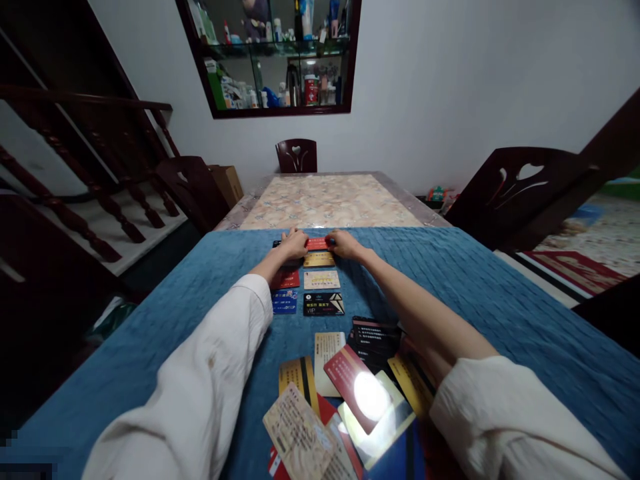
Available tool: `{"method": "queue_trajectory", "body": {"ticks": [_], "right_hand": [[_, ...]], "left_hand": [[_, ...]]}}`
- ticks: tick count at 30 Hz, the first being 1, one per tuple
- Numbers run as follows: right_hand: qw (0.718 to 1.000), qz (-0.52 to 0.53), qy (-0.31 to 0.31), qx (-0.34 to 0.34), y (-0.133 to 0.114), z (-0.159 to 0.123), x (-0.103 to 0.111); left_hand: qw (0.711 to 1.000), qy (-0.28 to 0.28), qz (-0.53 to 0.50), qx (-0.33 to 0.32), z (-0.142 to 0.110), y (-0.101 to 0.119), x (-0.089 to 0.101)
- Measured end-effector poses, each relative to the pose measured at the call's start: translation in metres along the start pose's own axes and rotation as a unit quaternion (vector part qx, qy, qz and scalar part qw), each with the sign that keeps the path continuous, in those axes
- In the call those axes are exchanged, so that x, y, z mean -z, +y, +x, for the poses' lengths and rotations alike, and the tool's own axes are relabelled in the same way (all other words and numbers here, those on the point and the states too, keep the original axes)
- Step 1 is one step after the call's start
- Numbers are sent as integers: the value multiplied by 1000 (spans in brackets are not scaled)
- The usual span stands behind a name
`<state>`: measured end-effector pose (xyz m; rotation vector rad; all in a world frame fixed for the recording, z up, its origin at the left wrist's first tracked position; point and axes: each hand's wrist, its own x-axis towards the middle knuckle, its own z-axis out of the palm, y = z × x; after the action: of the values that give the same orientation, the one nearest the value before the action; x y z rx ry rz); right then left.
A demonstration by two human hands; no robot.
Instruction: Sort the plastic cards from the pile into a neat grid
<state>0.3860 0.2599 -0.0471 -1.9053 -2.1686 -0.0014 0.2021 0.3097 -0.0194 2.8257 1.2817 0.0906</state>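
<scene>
At the far end of the blue cloth, a red card (317, 244) lies between my two hands. My left hand (294, 244) has its fingers closed at the card's left edge, and my right hand (346, 244) pinches its right edge. Just below it comes a gold card (319, 259), then a cream card (321, 279) and a black VIP card (323, 304) in one column. To the left, a dark red card (287, 279) and a blue card (285, 302) belong to a second column, partly covered by my left arm. A dark card's corner shows beside my left hand.
Nearer to me is a loose, overlapping pile with several black cards (375, 340), a glaring red card (350, 380) and a patterned beige card (300, 430). The blue cloth (190, 320) covers the table's near part. Wooden chairs (520, 193) stand around the table.
</scene>
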Motion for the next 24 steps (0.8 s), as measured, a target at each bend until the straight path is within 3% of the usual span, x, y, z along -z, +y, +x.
{"method": "queue_trajectory", "body": {"ticks": [24], "right_hand": [[1000, -5, -14, -11, 0, -5, 2]], "left_hand": [[1000, -28, 9, -8, 7, -3, -3]]}}
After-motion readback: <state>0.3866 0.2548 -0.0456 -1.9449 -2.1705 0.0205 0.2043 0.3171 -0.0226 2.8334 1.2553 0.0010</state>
